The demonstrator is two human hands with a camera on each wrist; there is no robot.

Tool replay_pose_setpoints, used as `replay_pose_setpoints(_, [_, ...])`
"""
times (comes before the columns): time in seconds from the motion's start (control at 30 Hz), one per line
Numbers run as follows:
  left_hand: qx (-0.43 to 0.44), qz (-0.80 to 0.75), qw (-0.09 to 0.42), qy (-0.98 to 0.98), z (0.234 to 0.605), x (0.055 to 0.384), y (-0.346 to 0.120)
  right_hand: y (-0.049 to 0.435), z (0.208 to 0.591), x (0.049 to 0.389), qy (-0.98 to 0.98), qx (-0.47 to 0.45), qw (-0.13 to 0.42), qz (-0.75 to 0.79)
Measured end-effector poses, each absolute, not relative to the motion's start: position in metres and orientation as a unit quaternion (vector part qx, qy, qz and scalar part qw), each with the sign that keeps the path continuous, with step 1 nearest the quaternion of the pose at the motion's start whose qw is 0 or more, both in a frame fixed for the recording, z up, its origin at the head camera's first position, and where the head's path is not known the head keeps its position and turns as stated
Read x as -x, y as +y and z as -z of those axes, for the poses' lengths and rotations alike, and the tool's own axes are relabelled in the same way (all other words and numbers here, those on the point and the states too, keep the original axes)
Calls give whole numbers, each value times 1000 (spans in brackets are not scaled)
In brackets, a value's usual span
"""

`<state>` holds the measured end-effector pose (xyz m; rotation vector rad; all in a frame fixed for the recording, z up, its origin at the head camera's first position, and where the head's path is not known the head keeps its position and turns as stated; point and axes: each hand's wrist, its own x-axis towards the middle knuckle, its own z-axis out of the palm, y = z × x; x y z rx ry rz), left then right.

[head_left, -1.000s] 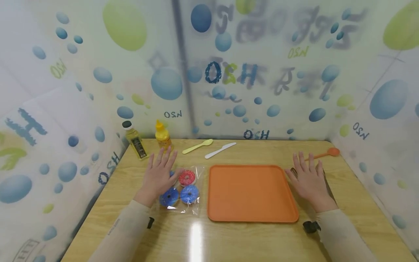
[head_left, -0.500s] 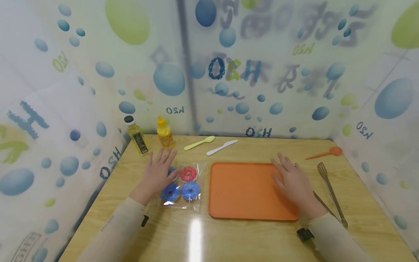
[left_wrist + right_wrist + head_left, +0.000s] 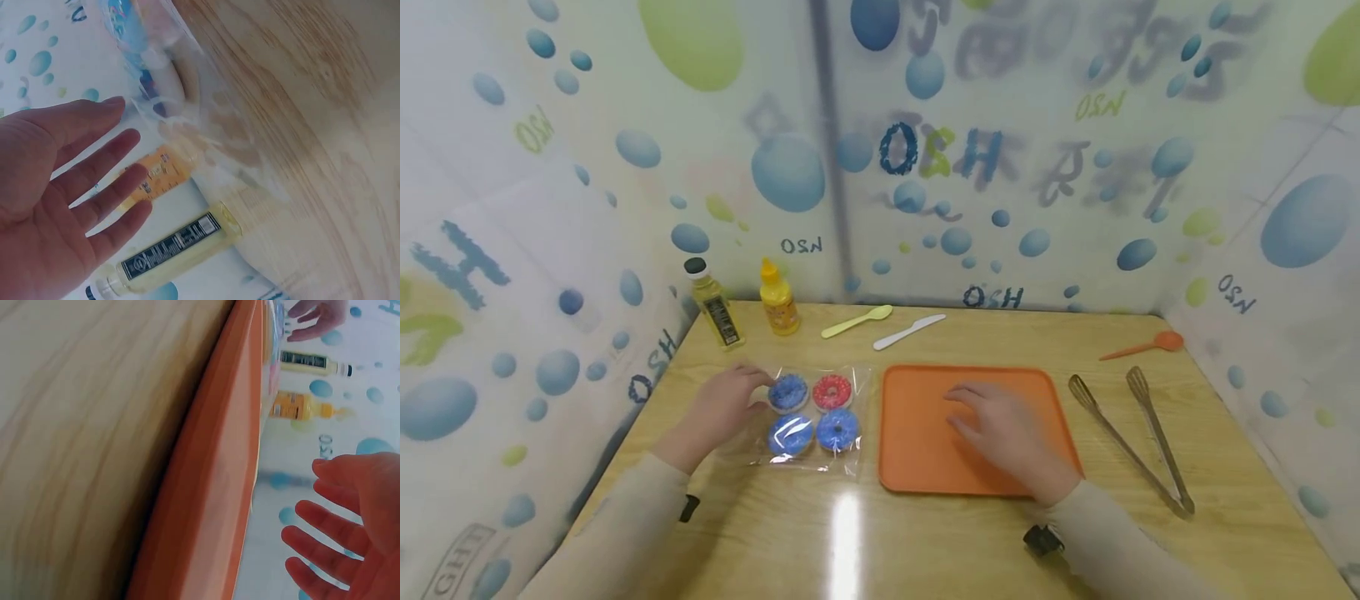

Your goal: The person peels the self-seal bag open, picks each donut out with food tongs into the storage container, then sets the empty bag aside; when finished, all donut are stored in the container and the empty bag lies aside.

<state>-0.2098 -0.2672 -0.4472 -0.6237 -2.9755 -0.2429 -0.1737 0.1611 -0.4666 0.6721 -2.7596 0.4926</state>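
Left hand: fingers loosely apart, holding nothing, beside clear plastic bag of blue and red ring doughnuts, lying flat, probably for stability | orange rectangular tray: just right, presumably central for reach | right hand: above tray, fingers apart, holding nothing

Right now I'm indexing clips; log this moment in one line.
left hand: open, near bagged donuts | right hand: open, over orange tray | tongs: on table, right of tray | held: nothing

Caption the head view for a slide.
A left hand beside a clear bag of doughnuts, a right hand above an orange tray, and metal tongs lying spread on the table.
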Motion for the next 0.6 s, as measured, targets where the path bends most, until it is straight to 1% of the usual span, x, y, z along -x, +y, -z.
replay_pose_setpoints(0.23, [218, 118, -8, -969, 448, 209, -294, 122, 470, 167, -942, -264, 92, -183])
replay_pose_setpoints(0.47, [205, 126, -70, -968, 451, 211, -313, 90, 470, 161, -923, -329, 63, -191])
replay_pose_setpoints(0.6, [210, 126, -89, -965, 452, 213, -318, 74, 473, 158, -916, -356, 32, -184])
